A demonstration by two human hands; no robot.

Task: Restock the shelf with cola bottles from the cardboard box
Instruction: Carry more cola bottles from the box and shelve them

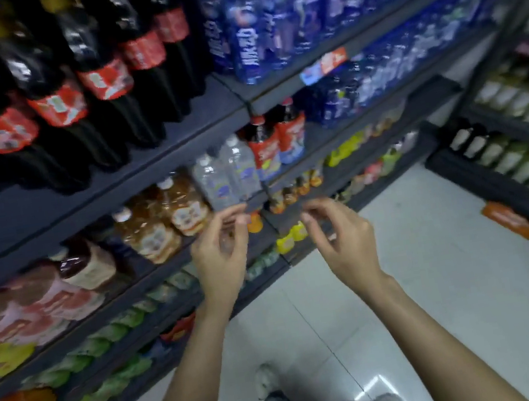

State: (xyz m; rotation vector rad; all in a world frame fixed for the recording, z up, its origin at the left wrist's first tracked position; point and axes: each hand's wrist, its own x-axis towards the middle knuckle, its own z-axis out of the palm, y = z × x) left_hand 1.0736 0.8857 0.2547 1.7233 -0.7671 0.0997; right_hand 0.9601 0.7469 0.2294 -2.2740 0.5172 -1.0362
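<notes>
Several large cola bottles (105, 80) with red labels stand in a row on the upper shelf (195, 124) at the left. Two smaller red-labelled cola bottles (265, 148) stand one shelf lower, near the middle. My left hand (222, 259) and my right hand (341, 236) hover side by side in front of the middle shelves, fingers loosely curled, holding nothing. The cardboard box is out of view.
Blue-labelled water bottles (263, 27) fill the upper shelf to the right. Clear bottles (228, 178), amber drink bottles (162, 223) and green and yellow drinks fill lower shelves. Another dark shelf unit (523, 138) stands at the right. White tiled floor (424, 279) lies between them.
</notes>
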